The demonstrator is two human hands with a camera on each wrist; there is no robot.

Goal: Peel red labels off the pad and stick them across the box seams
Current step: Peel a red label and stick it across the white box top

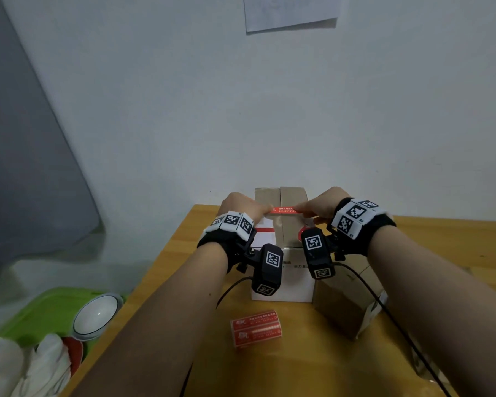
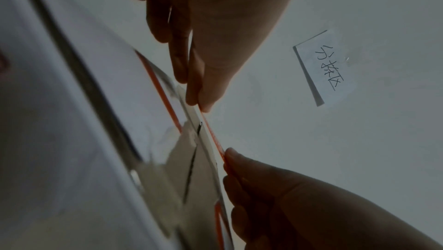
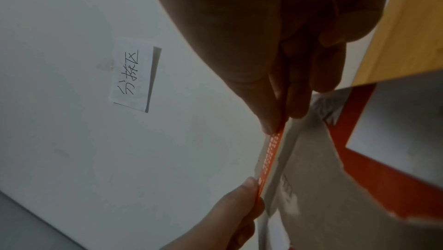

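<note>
A red label (image 1: 284, 210) is stretched between both hands just over the top of the box (image 1: 281, 285), crossing its centre seam. I cannot tell whether it touches the top. My left hand (image 1: 267, 212) pinches its left end and my right hand (image 1: 299, 210) pinches its right end. The left wrist view shows the label (image 2: 213, 136) edge-on between my left hand (image 2: 199, 106) and the other hand. In the right wrist view my right hand (image 3: 275, 129) grips the label (image 3: 269, 155) above the box (image 3: 323, 187). The pad of red labels (image 1: 255, 329) lies on the table in front of the box.
A brown cardboard box (image 1: 347, 299) stands right of the main box on the wooden table (image 1: 441, 253). Left of the table are a green tray (image 1: 40, 308), a white bowl (image 1: 98, 316) and a white cloth (image 1: 26, 365). A paper note (image 1: 291, 10) hangs on the wall.
</note>
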